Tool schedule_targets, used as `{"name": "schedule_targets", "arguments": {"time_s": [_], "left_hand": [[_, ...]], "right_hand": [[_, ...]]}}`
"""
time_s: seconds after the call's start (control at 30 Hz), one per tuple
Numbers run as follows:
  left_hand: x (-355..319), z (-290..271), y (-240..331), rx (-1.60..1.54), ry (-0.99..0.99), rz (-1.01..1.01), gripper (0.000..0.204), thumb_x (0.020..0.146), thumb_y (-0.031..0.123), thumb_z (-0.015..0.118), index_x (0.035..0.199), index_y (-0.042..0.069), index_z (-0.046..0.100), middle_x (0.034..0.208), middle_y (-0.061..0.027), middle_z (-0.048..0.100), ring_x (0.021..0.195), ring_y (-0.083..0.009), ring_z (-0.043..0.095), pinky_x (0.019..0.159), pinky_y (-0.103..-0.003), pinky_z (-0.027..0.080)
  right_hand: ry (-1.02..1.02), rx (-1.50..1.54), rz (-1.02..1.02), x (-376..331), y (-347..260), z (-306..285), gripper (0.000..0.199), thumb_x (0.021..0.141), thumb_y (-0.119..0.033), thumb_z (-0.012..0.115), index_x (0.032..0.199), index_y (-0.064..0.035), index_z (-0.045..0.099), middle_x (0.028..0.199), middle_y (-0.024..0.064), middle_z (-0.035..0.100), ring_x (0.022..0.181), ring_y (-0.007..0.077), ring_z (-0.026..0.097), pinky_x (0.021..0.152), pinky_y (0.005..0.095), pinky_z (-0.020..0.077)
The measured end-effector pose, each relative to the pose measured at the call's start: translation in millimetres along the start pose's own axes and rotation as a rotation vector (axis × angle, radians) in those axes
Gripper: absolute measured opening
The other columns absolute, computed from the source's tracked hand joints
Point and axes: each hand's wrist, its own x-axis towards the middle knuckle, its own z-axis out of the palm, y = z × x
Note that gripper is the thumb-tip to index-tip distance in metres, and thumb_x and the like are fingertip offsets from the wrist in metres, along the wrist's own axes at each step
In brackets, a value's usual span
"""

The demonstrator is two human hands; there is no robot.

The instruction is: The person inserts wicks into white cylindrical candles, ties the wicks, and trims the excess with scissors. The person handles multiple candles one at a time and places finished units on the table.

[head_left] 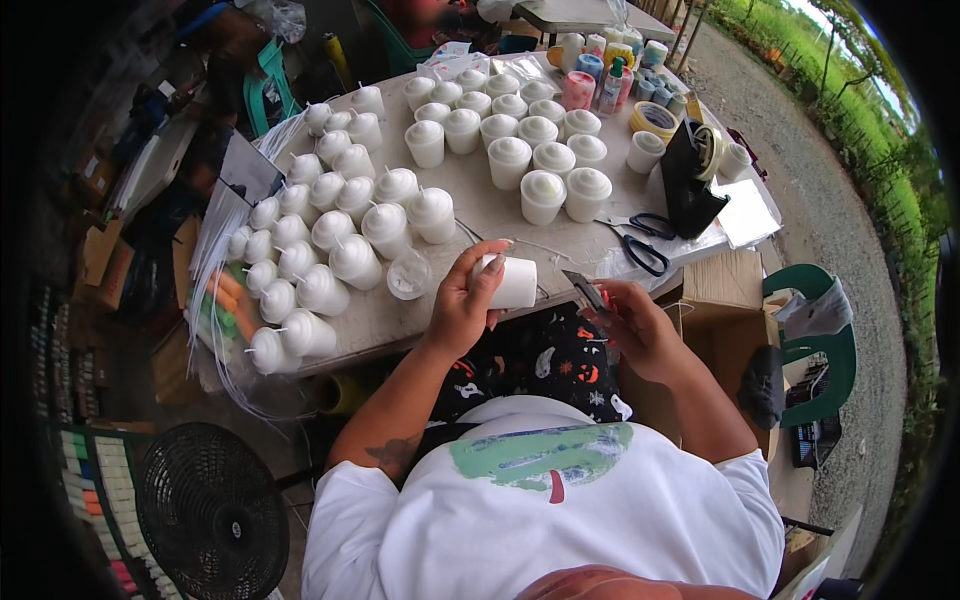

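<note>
While the left hand [462, 305] gripped a white candle [511, 282] on its side, long axis running left to right with one end facing the right hand [632, 325], that hand pinched a small flat blade [585, 291] just beside it, tip angled toward the candle. Both hovered above the near table [480, 205] edge. Scissors [640, 240] lay beyond, with rows of white candles [545, 150] farther off.

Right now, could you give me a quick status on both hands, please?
Left hand grips white candle, lying sideways. Right hand holds small blade beside it. Scissors on table, not in the way.
</note>
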Motion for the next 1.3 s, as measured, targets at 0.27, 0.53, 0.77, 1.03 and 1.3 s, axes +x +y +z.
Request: {"name": "schedule_targets", "arguments": {"time_s": [0.27,0.53,0.77,1.03,1.3], "left_hand": [[5,15,4,0.29,0.06,0.289,0.022,0.095,0.018,0.055,0.113,0.007,0.059,0.093,0.0008,0.059,0.078,-0.0048,0.051,0.072,-0.021,0.044],[7,16,6,0.227,0.028,0.22,0.022,0.094,0.02,0.057,0.111,0.006,0.06,0.095,-0.0008,0.062,0.079,-0.006,0.053,0.074,-0.022,0.045],[10,18,3,0.274,0.057,0.274,0.024,0.094,0.021,0.057,0.112,0.006,0.06,0.095,-0.001,0.062,0.083,-0.0076,0.055,0.076,-0.023,0.046],[10,17,4,0.269,0.072,0.235,0.024,0.095,0.021,0.056,0.112,0.005,0.06,0.099,-0.0018,0.063,0.083,-0.0072,0.054,0.075,-0.023,0.046],[10,18,3,0.217,0.076,0.25,0.024,0.095,0.021,0.056,0.113,0.006,0.06,0.097,-0.0012,0.062,0.079,-0.0059,0.053,0.072,-0.021,0.045]], "right_hand": [[0.068,-0.565,-0.19,33,-31,2,0.048,0.083,0.003,0.058,0.128,-0.0156,0.053,0.103,0.012,0.06,0.089,0.0306,0.061,0.075,0.0366,0.0497],[0.01,-0.825,-0.377,27,-30,-3,0.056,0.074,0.006,0.058,0.124,-0.0182,0.057,0.105,0.0056,0.061,0.091,0.0283,0.059,0.076,0.0378,0.0478],[-0.108,-0.924,-0.381,19,-27,-2,0.061,0.069,0.005,0.06,0.125,-0.0186,0.057,0.105,0.0053,0.06,0.089,0.0283,0.059,0.073,0.0383,0.0481],[-0.042,-0.87,-0.324,19,-32,1,0.067,0.067,0.004,0.062,0.129,-0.0213,0.054,0.105,0.0054,0.059,0.082,0.0282,0.058,0.072,0.0385,0.0488],[-0.089,-0.95,-0.336,17,-39,1,0.063,0.07,0.003,0.063,0.128,-0.02,0.055,0.107,0.0051,0.061,0.087,0.0261,0.06,0.075,0.0382,0.0503]]}}
